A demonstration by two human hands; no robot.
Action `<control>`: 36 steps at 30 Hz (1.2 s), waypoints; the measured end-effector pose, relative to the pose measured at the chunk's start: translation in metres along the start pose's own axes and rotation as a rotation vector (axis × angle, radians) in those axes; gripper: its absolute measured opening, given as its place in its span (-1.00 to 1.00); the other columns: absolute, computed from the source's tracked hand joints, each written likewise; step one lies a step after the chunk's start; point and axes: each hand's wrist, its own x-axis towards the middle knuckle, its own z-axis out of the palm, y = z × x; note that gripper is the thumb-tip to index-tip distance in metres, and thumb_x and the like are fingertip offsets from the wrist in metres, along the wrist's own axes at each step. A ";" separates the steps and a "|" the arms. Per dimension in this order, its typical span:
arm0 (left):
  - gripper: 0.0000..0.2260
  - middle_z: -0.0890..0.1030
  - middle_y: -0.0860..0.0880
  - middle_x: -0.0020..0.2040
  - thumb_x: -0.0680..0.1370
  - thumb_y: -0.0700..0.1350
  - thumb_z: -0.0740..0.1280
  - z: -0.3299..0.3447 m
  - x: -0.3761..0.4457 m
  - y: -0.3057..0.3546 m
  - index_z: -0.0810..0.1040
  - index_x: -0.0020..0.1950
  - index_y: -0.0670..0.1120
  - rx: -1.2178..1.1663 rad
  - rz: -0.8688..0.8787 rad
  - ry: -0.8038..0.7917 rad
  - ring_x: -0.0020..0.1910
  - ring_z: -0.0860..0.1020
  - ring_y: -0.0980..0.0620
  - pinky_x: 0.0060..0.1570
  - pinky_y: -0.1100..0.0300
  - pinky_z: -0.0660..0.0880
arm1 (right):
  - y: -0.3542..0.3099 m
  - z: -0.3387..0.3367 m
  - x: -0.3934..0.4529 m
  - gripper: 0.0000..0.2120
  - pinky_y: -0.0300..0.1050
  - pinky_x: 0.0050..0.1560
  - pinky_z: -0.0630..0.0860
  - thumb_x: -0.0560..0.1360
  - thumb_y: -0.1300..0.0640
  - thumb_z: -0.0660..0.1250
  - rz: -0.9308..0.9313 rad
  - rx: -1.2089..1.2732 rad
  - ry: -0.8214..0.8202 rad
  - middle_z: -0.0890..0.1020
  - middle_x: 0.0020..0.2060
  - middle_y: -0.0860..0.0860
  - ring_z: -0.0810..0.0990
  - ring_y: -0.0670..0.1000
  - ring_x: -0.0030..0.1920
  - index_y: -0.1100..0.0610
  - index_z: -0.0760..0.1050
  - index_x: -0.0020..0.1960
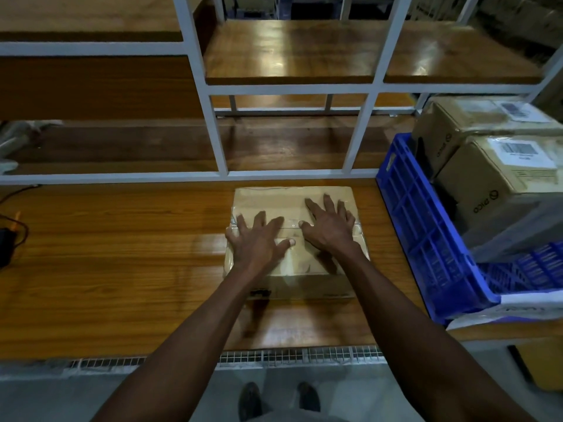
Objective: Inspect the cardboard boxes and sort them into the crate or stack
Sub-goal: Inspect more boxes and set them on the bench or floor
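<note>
**Both palms flat on box**

Head view: cardboard box [292,239] lies on wooden table [122,254], left of blue crate [426,239]. Left hand [259,242] and right hand [332,229] rest on its taped top, fingers spread, gripping nothing. Two boxes [493,166] sit in the crate.

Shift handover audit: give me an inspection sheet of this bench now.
Surface: wooden table, glossy.
Job's things: taped cardboard box flat on table; blue crate at right holds two labelled boxes.
Clutter: white plastic sheet at the crate's near end.
Grippers: left hand and right hand spread flat on the box top.
Cables: black device with cable at left edge.
Surroundings: white-framed shelving behind; shoes on the floor.
</note>
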 end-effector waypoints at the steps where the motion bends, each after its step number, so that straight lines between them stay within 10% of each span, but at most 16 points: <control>1: -0.41 0.13 0.01 0.66 0.56 0.43 0.17 -0.001 0.000 0.000 0.22 0.56 0.32 0.001 0.001 0.008 0.62 -0.03 -0.34 0.45 -0.39 0.00 | -0.002 -0.002 -0.003 -0.33 0.31 0.60 -0.14 0.65 -0.24 0.19 0.001 -0.005 -0.009 -0.11 0.70 0.05 -0.18 0.27 0.67 -0.20 0.03 0.68; 8: -0.39 0.13 0.03 0.67 0.56 0.45 0.14 -0.003 -0.005 -0.001 0.21 0.58 0.31 0.009 -0.012 0.015 0.63 -0.03 -0.30 0.44 -0.34 0.03 | -0.023 0.025 -0.055 -0.34 0.61 0.48 -0.23 0.69 -0.05 0.21 0.045 -0.037 -0.110 -0.19 0.69 0.00 -0.29 0.33 0.64 -0.28 -0.04 0.67; 19: -0.32 -0.02 0.08 0.69 0.53 0.47 0.18 0.008 -0.057 -0.020 0.17 0.61 0.29 -0.160 0.004 -0.017 0.66 -0.14 -0.05 0.46 -0.44 -0.10 | 0.004 0.024 -0.063 -0.46 0.37 0.58 -0.18 0.57 -0.28 0.31 0.023 0.183 0.136 0.08 0.68 0.08 0.02 0.15 0.67 -0.16 0.35 0.50; 26: -0.27 -0.13 0.12 0.68 0.46 0.54 0.20 0.016 -0.067 -0.031 0.16 0.59 0.36 -0.305 -0.081 0.018 0.60 0.09 -0.33 0.41 -0.33 0.25 | 0.024 0.019 -0.087 -0.32 0.55 0.49 -0.20 0.54 -0.48 0.19 0.116 0.105 0.050 -0.23 0.68 -0.02 -0.40 0.38 0.60 -0.36 0.16 0.60; 36: -0.31 0.14 0.03 0.67 0.45 0.33 0.46 -0.019 -0.058 -0.032 0.44 0.53 0.11 -0.531 -0.125 0.177 0.58 0.23 -0.10 0.40 -0.11 0.36 | 0.018 -0.025 -0.083 -0.51 0.37 0.45 0.33 0.47 -0.19 0.43 0.142 0.334 0.151 0.01 0.68 -0.06 0.29 0.25 0.54 -0.18 0.53 0.39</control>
